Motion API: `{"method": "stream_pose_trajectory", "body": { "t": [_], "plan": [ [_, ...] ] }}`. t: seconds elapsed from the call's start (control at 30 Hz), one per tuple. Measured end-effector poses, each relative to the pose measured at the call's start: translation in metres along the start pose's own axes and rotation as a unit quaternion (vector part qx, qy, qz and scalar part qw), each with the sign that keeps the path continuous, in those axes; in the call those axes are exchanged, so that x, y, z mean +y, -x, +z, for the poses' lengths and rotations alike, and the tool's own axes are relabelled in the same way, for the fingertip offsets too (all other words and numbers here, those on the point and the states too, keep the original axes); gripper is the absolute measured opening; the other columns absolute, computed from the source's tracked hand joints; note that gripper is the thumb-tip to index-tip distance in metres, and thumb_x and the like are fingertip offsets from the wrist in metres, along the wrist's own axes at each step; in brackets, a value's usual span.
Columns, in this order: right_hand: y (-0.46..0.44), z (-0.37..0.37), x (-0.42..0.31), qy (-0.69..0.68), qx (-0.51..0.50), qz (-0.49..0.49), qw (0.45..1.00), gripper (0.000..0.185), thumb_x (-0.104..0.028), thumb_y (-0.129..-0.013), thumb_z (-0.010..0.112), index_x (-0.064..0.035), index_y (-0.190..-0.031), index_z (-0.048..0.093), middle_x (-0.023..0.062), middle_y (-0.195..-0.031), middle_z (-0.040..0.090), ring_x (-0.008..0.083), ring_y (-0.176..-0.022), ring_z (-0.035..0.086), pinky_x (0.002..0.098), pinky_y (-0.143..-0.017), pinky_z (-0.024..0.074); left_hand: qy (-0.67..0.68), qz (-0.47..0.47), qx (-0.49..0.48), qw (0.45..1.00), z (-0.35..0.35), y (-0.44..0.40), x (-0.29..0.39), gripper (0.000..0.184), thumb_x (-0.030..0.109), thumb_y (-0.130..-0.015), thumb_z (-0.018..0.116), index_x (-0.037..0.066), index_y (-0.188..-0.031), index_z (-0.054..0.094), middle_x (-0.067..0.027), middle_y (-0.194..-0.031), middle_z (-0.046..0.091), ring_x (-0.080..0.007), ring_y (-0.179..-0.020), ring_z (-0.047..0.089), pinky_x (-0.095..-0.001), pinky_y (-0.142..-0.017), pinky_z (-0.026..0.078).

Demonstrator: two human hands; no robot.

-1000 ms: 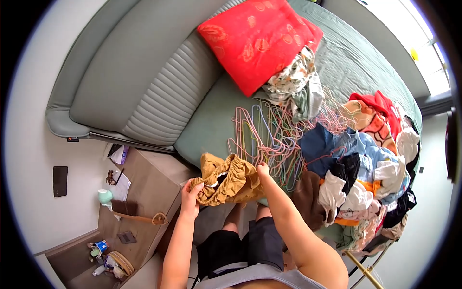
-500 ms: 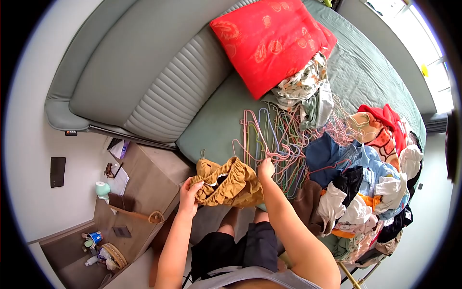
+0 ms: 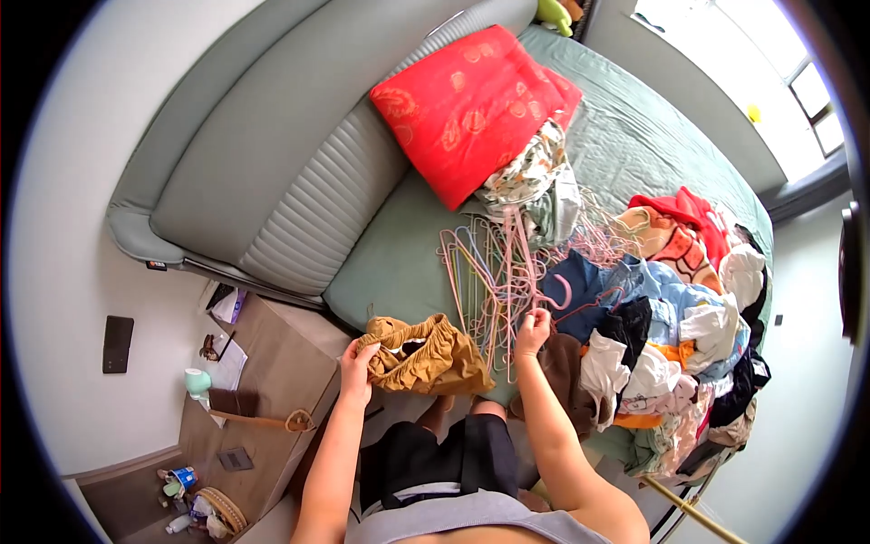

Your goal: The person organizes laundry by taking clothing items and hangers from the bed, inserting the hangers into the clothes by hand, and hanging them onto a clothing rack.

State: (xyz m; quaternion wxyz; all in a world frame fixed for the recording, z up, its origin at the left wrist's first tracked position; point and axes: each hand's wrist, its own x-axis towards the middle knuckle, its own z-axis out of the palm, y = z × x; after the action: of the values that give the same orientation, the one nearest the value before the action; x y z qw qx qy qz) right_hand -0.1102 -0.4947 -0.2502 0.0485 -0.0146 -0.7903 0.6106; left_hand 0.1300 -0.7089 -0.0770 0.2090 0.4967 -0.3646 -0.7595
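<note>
My left hand is closed on the gathered waistband of mustard-brown elastic-waist shorts, which hang over the near edge of the bed. A small hook shows at the waistband's far side; what it belongs to is hidden. My right hand pinches a pink clothes hanger, lifted above the others and seen nearly edge-on, its hook curving to the right. Beneath and beyond it lies a tangled heap of coloured hangers on the green sheet.
A big mixed pile of clothes covers the bed's right side. A red folded quilt and patterned fabric lie farther back against the grey headboard. On the left stands a bedside cabinet with a brush on it.
My right hand has moved right and lifted the pink hanger from the heap, turning it edge-on. My left hand still grips the shorts. The view has shifted slightly.
</note>
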Motion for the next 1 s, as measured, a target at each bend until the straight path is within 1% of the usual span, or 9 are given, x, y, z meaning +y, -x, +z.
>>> {"method": "stream_pose_trajectory", "body": {
  "t": [0.07, 0.23, 0.4, 0.47, 0.5, 0.57, 0.73, 0.87, 1.0],
  "plan": [
    [-0.021, -0.021, -0.019, -0.129, 0.017, -0.047, 0.990, 0.008, -0.005, -0.082, 0.054, -0.0046, -0.088, 0.050, 0.0008, -0.067, 0.051, 0.0072, -0.058, 0.046, 0.0223, -0.052, 0.0386, -0.011, 0.004, -0.016, 1.000, 0.010, 0.002, 0.003, 0.016, 0.008, -0.078, 0.061, 0.004, -0.093, 0.058, -0.0025, -0.087, 0.061, -0.0123, -0.078, 0.060, -0.0262, -0.072, 0.049],
    [-0.032, -0.083, -0.056, -0.193, -0.065, 0.086, 0.975, 0.036, -0.018, -0.092, 0.053, -0.0033, -0.124, 0.050, -0.0025, -0.070, 0.054, 0.0035, -0.050, 0.046, 0.0176, -0.046, 0.0378, -0.094, 0.062, -0.079, 0.990, 0.040, 0.001, -0.001, 0.022, 0.008, -0.078, 0.063, -0.001, -0.097, 0.058, -0.0044, -0.092, 0.062, -0.0116, -0.079, 0.059, -0.0249, -0.072, 0.047],
    [0.007, -0.136, -0.068, -0.112, -0.127, -0.016, 0.986, 0.016, -0.010, -0.085, 0.062, -0.0013, -0.099, 0.061, -0.0044, -0.068, 0.053, 0.0013, -0.059, 0.044, 0.0170, -0.051, 0.0344, -0.271, 0.274, -0.064, 0.921, 0.073, -0.016, -0.005, 0.021, 0.010, -0.075, 0.063, 0.000, -0.093, 0.058, -0.0061, -0.081, 0.063, -0.0152, -0.075, 0.059, -0.0281, -0.070, 0.047],
    [0.031, -0.156, -0.103, -0.098, -0.130, 0.003, 0.987, 0.014, -0.010, -0.083, 0.064, -0.0023, -0.094, 0.061, -0.0047, -0.066, 0.051, 0.0014, -0.058, 0.042, 0.0173, -0.050, 0.0326, -0.319, 0.311, -0.048, 0.894, 0.086, -0.020, 0.006, 0.024, 0.010, -0.074, 0.062, 0.001, -0.095, 0.057, -0.0103, -0.087, 0.061, -0.0227, -0.080, 0.059, -0.0325, -0.073, 0.047],
    [0.040, -0.165, -0.145, 0.015, -0.085, -0.158, 0.984, 0.013, -0.010, -0.083, 0.064, -0.0009, -0.092, 0.061, -0.0050, -0.065, 0.050, 0.0012, -0.057, 0.042, 0.0176, -0.050, 0.0326, -0.336, 0.333, -0.047, 0.880, 0.090, -0.030, 0.005, 0.024, 0.011, -0.074, 0.062, 0.002, -0.096, 0.056, -0.0110, -0.090, 0.061, -0.0245, -0.082, 0.059, -0.0335, -0.074, 0.047],
    [0.056, -0.182, -0.159, -0.029, -0.109, -0.129, 0.985, 0.012, -0.008, -0.085, 0.061, 0.0031, -0.087, 0.062, -0.0015, -0.071, 0.058, 0.0020, -0.061, 0.046, 0.0172, -0.053, 0.0355, -0.373, 0.369, -0.041, 0.850, 0.101, -0.043, 0.009, 0.028, 0.013, -0.073, 0.066, 0.005, -0.098, 0.056, -0.0115, -0.099, 0.056, -0.0292, -0.090, 0.056, -0.0368, -0.078, 0.047],
    [0.092, -0.213, -0.196, -0.044, -0.192, -0.087, 0.977, 0.013, -0.008, -0.085, 0.060, 0.0028, -0.082, 0.066, 0.0024, -0.070, 0.063, 0.0036, -0.056, 0.047, 0.0191, -0.050, 0.0367, -0.394, 0.453, -0.066, 0.797, 0.141, -0.023, 0.034, 0.033, 0.016, -0.072, 0.070, 0.015, -0.103, 0.060, -0.0080, -0.100, 0.053, -0.0279, -0.088, 0.056, -0.0358, -0.076, 0.048],
    [0.088, -0.219, -0.224, 0.080, -0.119, -0.328, 0.934, 0.010, -0.010, -0.081, 0.063, -0.0010, -0.082, 0.068, 0.0087, -0.069, 0.066, 0.0128, -0.053, 0.059, 0.0231, -0.046, 0.0427, -0.410, 0.493, -0.123, 0.758, 0.167, -0.001, 0.034, 0.035, 0.017, -0.070, 0.072, 0.018, -0.103, 0.061, -0.0066, -0.098, 0.051, -0.0276, -0.087, 0.056, -0.0369, -0.074, 0.047],
    [0.097, -0.226, -0.252, 0.158, -0.081, -0.312, 0.933, 0.010, -0.015, -0.076, 0.067, -0.0072, -0.081, 0.069, 0.0074, -0.067, 0.065, 0.0193, -0.049, 0.060, 0.0268, -0.045, 0.0449, -0.439, 0.558, -0.188, 0.679, 0.190, 0.052, 0.028, 0.039, 0.013, -0.066, 0.073, 0.017, -0.104, 0.062, -0.0080, -0.096, 0.050, -0.0289, -0.088, 0.052, -0.0364, -0.075, 0.045]
  ]
}}
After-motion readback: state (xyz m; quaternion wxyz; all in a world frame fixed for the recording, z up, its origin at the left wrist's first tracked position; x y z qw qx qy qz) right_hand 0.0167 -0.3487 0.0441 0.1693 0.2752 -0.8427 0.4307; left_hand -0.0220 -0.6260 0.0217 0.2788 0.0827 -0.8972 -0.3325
